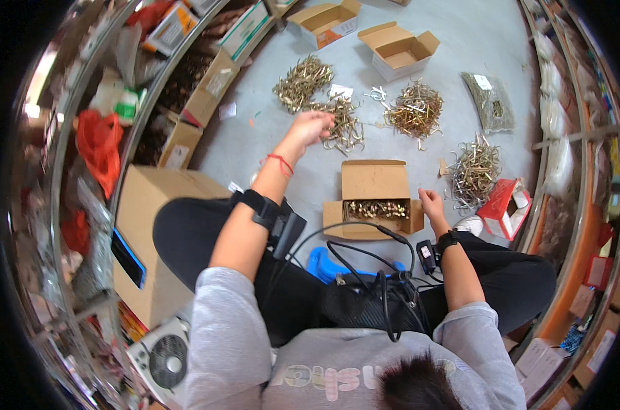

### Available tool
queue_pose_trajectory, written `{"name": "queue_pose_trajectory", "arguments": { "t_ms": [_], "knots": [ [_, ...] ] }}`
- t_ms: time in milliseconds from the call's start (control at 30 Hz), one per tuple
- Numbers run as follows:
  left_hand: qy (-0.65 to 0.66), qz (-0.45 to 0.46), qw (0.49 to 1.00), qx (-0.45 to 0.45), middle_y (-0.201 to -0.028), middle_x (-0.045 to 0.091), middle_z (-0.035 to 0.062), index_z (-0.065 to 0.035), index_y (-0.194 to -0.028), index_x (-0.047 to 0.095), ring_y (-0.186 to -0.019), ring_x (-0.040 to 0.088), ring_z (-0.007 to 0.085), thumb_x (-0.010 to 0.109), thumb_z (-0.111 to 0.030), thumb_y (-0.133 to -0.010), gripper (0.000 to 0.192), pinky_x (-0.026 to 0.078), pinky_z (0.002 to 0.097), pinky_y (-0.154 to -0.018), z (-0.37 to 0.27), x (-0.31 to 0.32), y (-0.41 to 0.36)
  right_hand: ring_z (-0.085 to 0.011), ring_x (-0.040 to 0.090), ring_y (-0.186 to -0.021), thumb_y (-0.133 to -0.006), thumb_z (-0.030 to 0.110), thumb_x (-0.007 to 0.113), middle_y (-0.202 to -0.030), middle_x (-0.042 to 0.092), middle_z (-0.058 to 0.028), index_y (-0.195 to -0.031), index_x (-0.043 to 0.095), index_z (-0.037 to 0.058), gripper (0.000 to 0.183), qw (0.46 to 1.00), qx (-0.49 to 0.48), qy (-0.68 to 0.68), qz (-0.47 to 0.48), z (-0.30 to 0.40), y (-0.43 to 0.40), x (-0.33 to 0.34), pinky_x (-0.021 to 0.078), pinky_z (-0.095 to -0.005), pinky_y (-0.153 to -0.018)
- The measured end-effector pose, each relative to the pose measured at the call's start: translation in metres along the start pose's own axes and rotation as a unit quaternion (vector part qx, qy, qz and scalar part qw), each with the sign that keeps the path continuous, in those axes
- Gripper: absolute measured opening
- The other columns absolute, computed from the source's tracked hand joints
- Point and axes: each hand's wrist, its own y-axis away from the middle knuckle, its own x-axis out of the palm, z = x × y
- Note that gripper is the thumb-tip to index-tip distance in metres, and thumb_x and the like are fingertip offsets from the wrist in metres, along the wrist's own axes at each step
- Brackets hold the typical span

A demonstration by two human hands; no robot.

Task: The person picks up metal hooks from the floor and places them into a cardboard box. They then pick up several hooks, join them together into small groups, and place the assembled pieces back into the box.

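Observation:
My left hand (312,128) reaches over the near edge of a pile of brass-coloured metal hooks (344,123), fingers curled. Whether it holds a hook is hidden. An open cardboard box (375,179) stands on the floor before me, its flaps folded out. Inside, a row of metal hooks (376,209) lies packed along the far side. Close by the box's right flap is my right hand (433,206), its fingers bent; I cannot tell whether it touches or pinches anything.
Other hook piles (415,110) (475,169) lie ahead and right, near a filled plastic bag (489,102). Two open cartons (399,54) (328,23) stand farther off. A red-and-white box (504,209) sits by my shoe. Loaded shelves flank both sides; a phone (129,258) rests on a carton (156,225).

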Motion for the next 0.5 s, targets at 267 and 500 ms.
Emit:
{"name": "queue_pose_trajectory", "arguments": {
  "t_ms": [267,500],
  "knots": [
    [-0.226,0.002,0.973,0.053,-0.079,0.056,0.0031,-0.0092,-0.093,0.055,-0.073,0.052,0.0146,0.050,-0.021,-0.074,0.023,0.041,0.0274,-0.060,0.102,0.034,-0.074,-0.0275,0.052,-0.069,-0.062,0.028,0.062,-0.073,0.054,-0.0142,-0.077,0.056,0.0012,0.031,0.968,-0.148,0.202,0.009,0.045,0.051,0.021,0.0415,-0.0354,-0.064],
    [-0.538,-0.023,0.836,0.106,-0.114,0.038,0.0093,-0.0143,-0.106,0.047,-0.103,0.038,0.0276,0.054,-0.024,-0.070,0.038,0.039,0.0381,-0.079,0.108,0.072,-0.073,-0.0250,0.053,-0.067,-0.063,0.018,0.063,-0.075,0.054,-0.0106,-0.078,0.053,0.0018,0.024,0.991,-0.107,0.078,-0.011,0.019,0.051,0.028,0.0429,-0.0311,-0.061]
  ]
}}
